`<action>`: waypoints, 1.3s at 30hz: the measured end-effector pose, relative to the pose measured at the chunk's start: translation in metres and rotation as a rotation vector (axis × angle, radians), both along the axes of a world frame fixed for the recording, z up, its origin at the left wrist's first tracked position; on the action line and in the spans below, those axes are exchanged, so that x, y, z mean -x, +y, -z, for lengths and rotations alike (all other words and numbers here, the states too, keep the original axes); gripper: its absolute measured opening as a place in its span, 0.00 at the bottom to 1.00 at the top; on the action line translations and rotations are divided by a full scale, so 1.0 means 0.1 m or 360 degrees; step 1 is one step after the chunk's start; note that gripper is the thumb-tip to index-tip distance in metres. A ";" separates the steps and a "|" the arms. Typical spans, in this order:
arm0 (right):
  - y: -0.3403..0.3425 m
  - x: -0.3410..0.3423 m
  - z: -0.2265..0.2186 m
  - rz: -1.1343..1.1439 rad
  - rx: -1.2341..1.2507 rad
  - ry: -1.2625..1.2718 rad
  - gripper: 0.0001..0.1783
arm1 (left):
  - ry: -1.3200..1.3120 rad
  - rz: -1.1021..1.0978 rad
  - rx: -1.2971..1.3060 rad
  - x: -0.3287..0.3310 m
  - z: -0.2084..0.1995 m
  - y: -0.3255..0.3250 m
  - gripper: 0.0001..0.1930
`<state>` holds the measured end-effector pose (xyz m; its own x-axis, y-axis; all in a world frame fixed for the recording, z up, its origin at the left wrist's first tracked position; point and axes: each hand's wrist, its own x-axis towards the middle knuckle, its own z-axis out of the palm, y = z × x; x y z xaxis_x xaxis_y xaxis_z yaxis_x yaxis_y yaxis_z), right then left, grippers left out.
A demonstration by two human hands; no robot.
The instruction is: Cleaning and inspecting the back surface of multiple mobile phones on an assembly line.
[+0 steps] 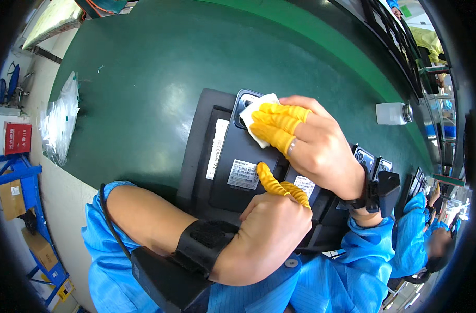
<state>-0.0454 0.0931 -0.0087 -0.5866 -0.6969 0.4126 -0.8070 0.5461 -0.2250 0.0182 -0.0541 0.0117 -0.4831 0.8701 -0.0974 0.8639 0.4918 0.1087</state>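
A dark smartphone point(227, 188) lies back side up on a black foam tray point(200, 115), a white printed label on its lower back. My right hand point(321, 148), in yellow finger cots, presses a folded white wipe point(254, 125) against the phone's camera corner, which the wipe partly covers. Lower down, my left hand point(274, 224) is closed at the phone's right side, one yellow-covered fingertip beside the label. Its other fingers are partly hidden. Under and beside my hands, a second labelled phone point(304, 183) shows in part.
More phones point(364, 155) lie to the right past my right wrist. A white bottle with a metal top point(392, 113) stands on the green table point(144, 68). A clear plastic bag point(63, 122) lies at the left edge. A co-worker's blue sleeve point(410, 235) is at far right.
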 end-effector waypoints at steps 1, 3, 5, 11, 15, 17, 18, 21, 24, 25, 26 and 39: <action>0.05 -0.04 -0.01 0.0005 -0.0003 -0.0006 0.13 | -0.0006 0.0005 -0.0003 0.01 -0.01 0.00 0.10; 0.19 -0.13 -0.03 0.0010 -0.0179 -0.0159 0.13 | 0.0031 -0.0009 0.0001 0.02 -0.01 -0.01 0.12; 0.25 -0.16 -0.10 0.0002 -0.0234 -0.0298 0.13 | -0.0018 -0.0001 0.0020 0.02 0.01 -0.01 0.13; 0.18 0.07 -0.09 0.0281 0.0136 -0.0104 0.18 | 0.0003 0.0021 -0.0011 0.01 0.02 -0.02 0.19; -0.04 0.22 0.08 0.0159 0.0318 0.0038 0.18 | -0.0015 0.0010 -0.0015 0.02 0.03 -0.02 0.17; 0.00 0.21 0.20 0.0024 0.0103 -0.0052 0.17 | -0.0042 0.0017 -0.0027 0.02 0.03 -0.03 0.15; 0.01 0.18 0.17 0.0005 0.0022 0.0005 0.15 | -0.0069 0.0032 -0.0045 0.02 0.03 -0.04 0.13; 0.02 0.04 0.06 -0.0044 0.0043 0.0050 0.13 | -0.0095 0.0058 -0.0056 0.03 -0.02 -0.02 0.08; 0.12 -0.07 0.01 -0.0073 -0.0021 -0.0041 0.13 | -0.0037 0.0021 -0.0065 0.03 0.00 -0.02 0.07; 0.16 -0.09 -0.02 -0.0066 -0.0040 -0.0148 0.13 | -0.0037 0.0018 -0.0067 0.03 0.01 -0.03 0.07; 0.19 -0.10 -0.05 -0.0030 0.0000 -0.0216 0.13 | -0.0037 0.0031 -0.0065 0.03 0.01 -0.03 0.07; 0.09 0.06 0.00 -0.0063 -0.0020 -0.0118 0.19 | -0.0053 0.0066 -0.0030 0.04 0.02 -0.01 0.16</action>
